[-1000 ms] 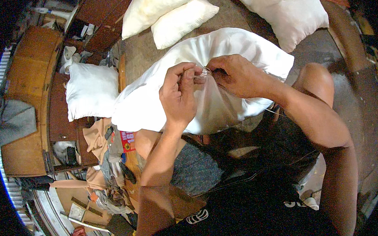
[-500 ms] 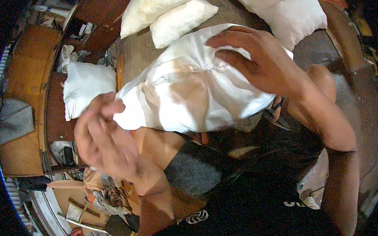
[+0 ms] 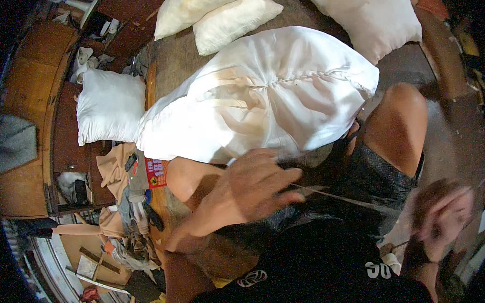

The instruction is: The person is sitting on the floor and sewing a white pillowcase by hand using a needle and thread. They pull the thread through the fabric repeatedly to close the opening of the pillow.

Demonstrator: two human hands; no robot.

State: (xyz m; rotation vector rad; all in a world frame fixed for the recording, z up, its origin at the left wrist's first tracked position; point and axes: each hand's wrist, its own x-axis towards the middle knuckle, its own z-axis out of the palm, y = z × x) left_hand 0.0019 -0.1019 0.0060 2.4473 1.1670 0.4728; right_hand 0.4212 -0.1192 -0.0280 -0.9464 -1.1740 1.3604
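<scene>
A large white satin pillow (image 3: 224,114) lies across my legs, with a puckered, gathered line running over its top. Below its lower edge is my left hand (image 3: 258,186), blurred, fingers loosely apart. A thin pale strand (image 3: 338,197) stretches from near those fingertips toward the lower right, where my right hand (image 3: 443,212) is raised beside my knee (image 3: 392,132). Its blurred fingers are curled together; what they hold is too small to make out.
Around the worn work surface (image 3: 175,78) lie cream pillows (image 3: 235,20), a big pillow (image 3: 361,19) and a small white pillow (image 3: 110,109). Wooden cabinets (image 3: 29,64) line the left, with piled cloths (image 3: 111,164) and wood scraps (image 3: 92,258) below.
Both hands have left the pillow's gathered centre: the left dropped below it, the right swung out to the lower right. The pillow's top now shows uncovered.
</scene>
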